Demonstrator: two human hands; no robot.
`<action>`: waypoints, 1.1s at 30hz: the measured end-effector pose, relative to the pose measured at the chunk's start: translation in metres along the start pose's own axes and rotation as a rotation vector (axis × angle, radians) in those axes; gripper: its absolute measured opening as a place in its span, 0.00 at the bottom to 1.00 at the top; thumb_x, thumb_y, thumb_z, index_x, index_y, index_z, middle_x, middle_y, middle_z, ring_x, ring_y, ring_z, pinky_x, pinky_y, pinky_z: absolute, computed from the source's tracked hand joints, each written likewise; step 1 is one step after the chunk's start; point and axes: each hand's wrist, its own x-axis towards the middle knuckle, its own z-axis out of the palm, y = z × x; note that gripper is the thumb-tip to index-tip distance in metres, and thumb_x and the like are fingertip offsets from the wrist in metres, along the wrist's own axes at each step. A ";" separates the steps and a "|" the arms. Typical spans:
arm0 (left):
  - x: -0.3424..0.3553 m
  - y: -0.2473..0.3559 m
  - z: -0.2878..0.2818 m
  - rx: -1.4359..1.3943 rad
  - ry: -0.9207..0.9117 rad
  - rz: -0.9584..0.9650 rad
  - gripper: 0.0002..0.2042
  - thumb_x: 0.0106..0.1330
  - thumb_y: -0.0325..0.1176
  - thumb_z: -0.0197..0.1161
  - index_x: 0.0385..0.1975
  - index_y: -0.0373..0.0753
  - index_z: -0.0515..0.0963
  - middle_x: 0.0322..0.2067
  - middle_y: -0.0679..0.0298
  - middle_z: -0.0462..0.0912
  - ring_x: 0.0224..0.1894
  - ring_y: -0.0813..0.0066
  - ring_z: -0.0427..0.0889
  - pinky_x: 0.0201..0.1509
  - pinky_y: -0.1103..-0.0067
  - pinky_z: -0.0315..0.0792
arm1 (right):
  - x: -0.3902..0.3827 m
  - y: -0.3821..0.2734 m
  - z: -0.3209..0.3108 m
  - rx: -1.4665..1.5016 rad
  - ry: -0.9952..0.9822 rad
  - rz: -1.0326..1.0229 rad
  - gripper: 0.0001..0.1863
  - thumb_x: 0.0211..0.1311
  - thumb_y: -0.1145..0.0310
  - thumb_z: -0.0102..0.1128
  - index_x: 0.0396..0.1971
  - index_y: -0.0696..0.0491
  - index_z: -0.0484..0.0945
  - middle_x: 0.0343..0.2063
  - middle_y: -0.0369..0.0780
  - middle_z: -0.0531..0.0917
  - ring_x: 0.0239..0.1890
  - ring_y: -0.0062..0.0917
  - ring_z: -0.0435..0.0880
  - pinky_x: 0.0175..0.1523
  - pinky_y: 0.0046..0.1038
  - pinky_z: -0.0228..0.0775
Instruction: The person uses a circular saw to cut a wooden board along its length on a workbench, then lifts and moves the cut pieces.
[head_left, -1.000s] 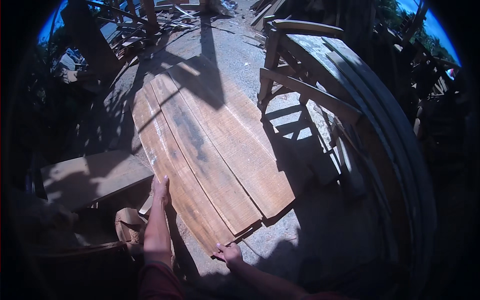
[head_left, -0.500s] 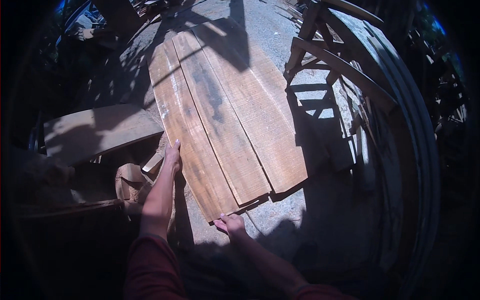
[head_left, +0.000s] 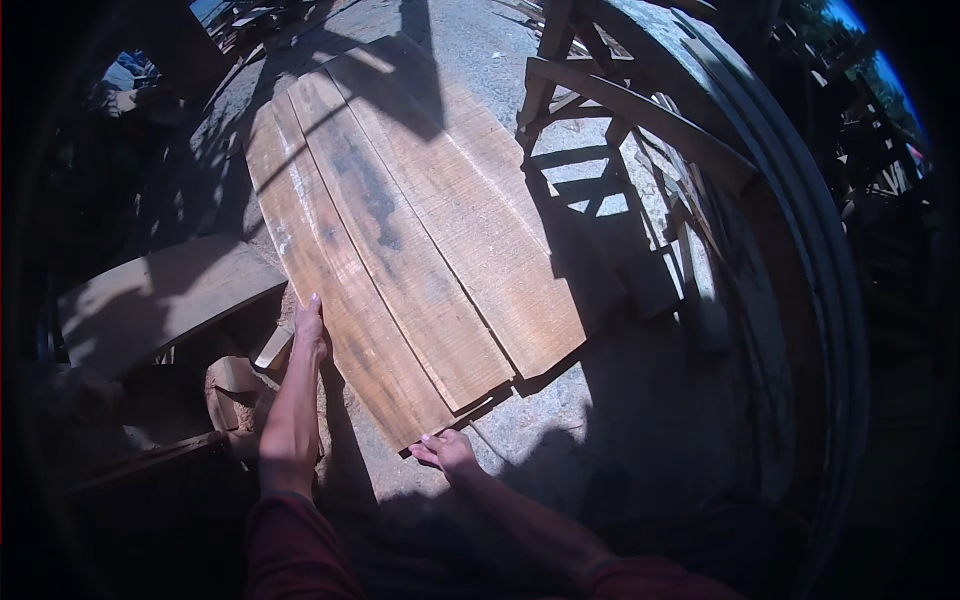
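Observation:
Three long, pale-brown planks lie side by side, with dark stains on the middle one (head_left: 390, 255) and shadow across their far ends. My left hand (head_left: 308, 325) grips the outer edge of the leftmost plank (head_left: 355, 320), thumb along the edge and fingers hidden beneath. At that plank's near end, my right hand (head_left: 440, 448) pinches the corner, thumb on top and some fingers under it. The widest plank (head_left: 500, 260) is on the right; its near end stops short of the other two.
A wooden board (head_left: 170, 290) lies at the left above offcuts and a curved timber piece (head_left: 230, 395). To the right stands a wooden frame (head_left: 640, 120) bearing long boards (head_left: 790, 230), with slats below. Scrap wood lines the far edges; the ground is pale and rough.
The view has tilted and shifted, so the planks and surroundings appear higher in the picture. Both my hands keep their grips on the leftmost plank, with little movement relative to it.

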 end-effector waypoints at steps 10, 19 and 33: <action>0.010 -0.012 -0.009 0.065 -0.015 0.067 0.20 0.79 0.35 0.52 0.65 0.32 0.63 0.56 0.52 0.78 0.54 0.60 0.82 0.59 0.62 0.78 | -0.004 0.001 0.009 -0.068 0.061 -0.022 0.13 0.75 0.72 0.56 0.42 0.69 0.69 0.41 0.58 0.83 0.44 0.41 0.89 0.54 0.35 0.86; 0.013 -0.003 -0.006 0.521 0.074 0.104 0.28 0.77 0.40 0.57 0.70 0.32 0.62 0.63 0.50 0.75 0.60 0.57 0.78 0.63 0.63 0.71 | -0.037 -0.034 -0.041 -0.119 -0.142 0.252 0.21 0.70 0.56 0.63 0.45 0.61 0.78 0.33 0.46 0.85 0.21 0.21 0.79 0.24 0.22 0.71; -0.114 -0.019 0.177 0.870 0.109 -0.033 0.36 0.67 0.52 0.64 0.57 0.19 0.71 0.60 0.31 0.68 0.58 0.43 0.77 0.54 0.57 0.77 | -0.032 -0.233 -0.151 -0.124 0.787 -0.650 0.27 0.66 0.61 0.65 0.61 0.56 0.70 0.44 0.43 0.81 0.40 0.25 0.81 0.39 0.28 0.76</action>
